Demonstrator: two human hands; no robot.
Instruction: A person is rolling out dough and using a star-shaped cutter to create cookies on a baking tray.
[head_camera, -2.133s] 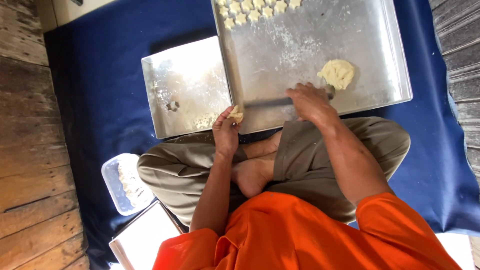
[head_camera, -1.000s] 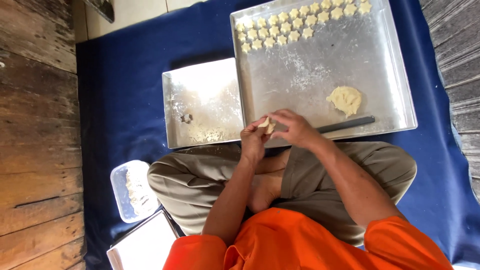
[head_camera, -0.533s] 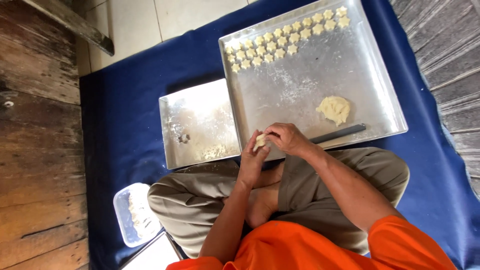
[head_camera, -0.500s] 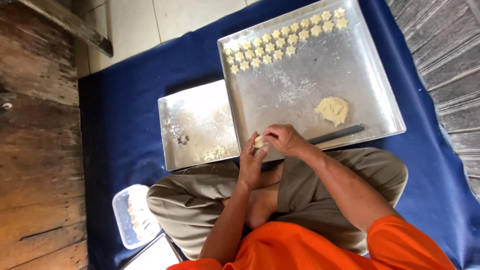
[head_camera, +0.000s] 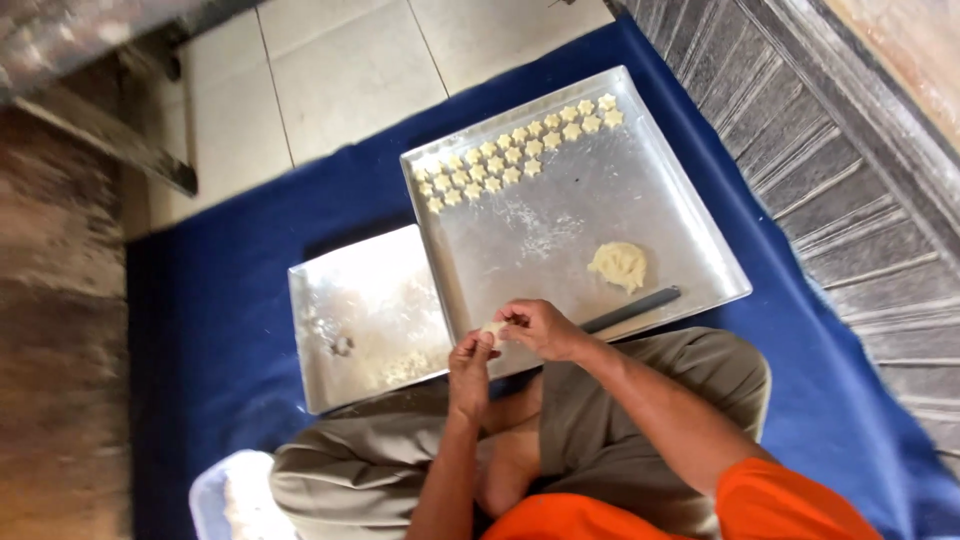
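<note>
Pale dough piece (head_camera: 492, 330) is pinched between left hand (head_camera: 470, 362) and right hand (head_camera: 538, 328), both closed on it, above the near edge of the large metal tray (head_camera: 560, 215). Risk: excess finger pressure may deform it; loosened grip drops it onto the tray.

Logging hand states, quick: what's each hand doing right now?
Left hand: closed on the small dough piece.
Right hand: pinching the same dough piece from the other side.
</note>
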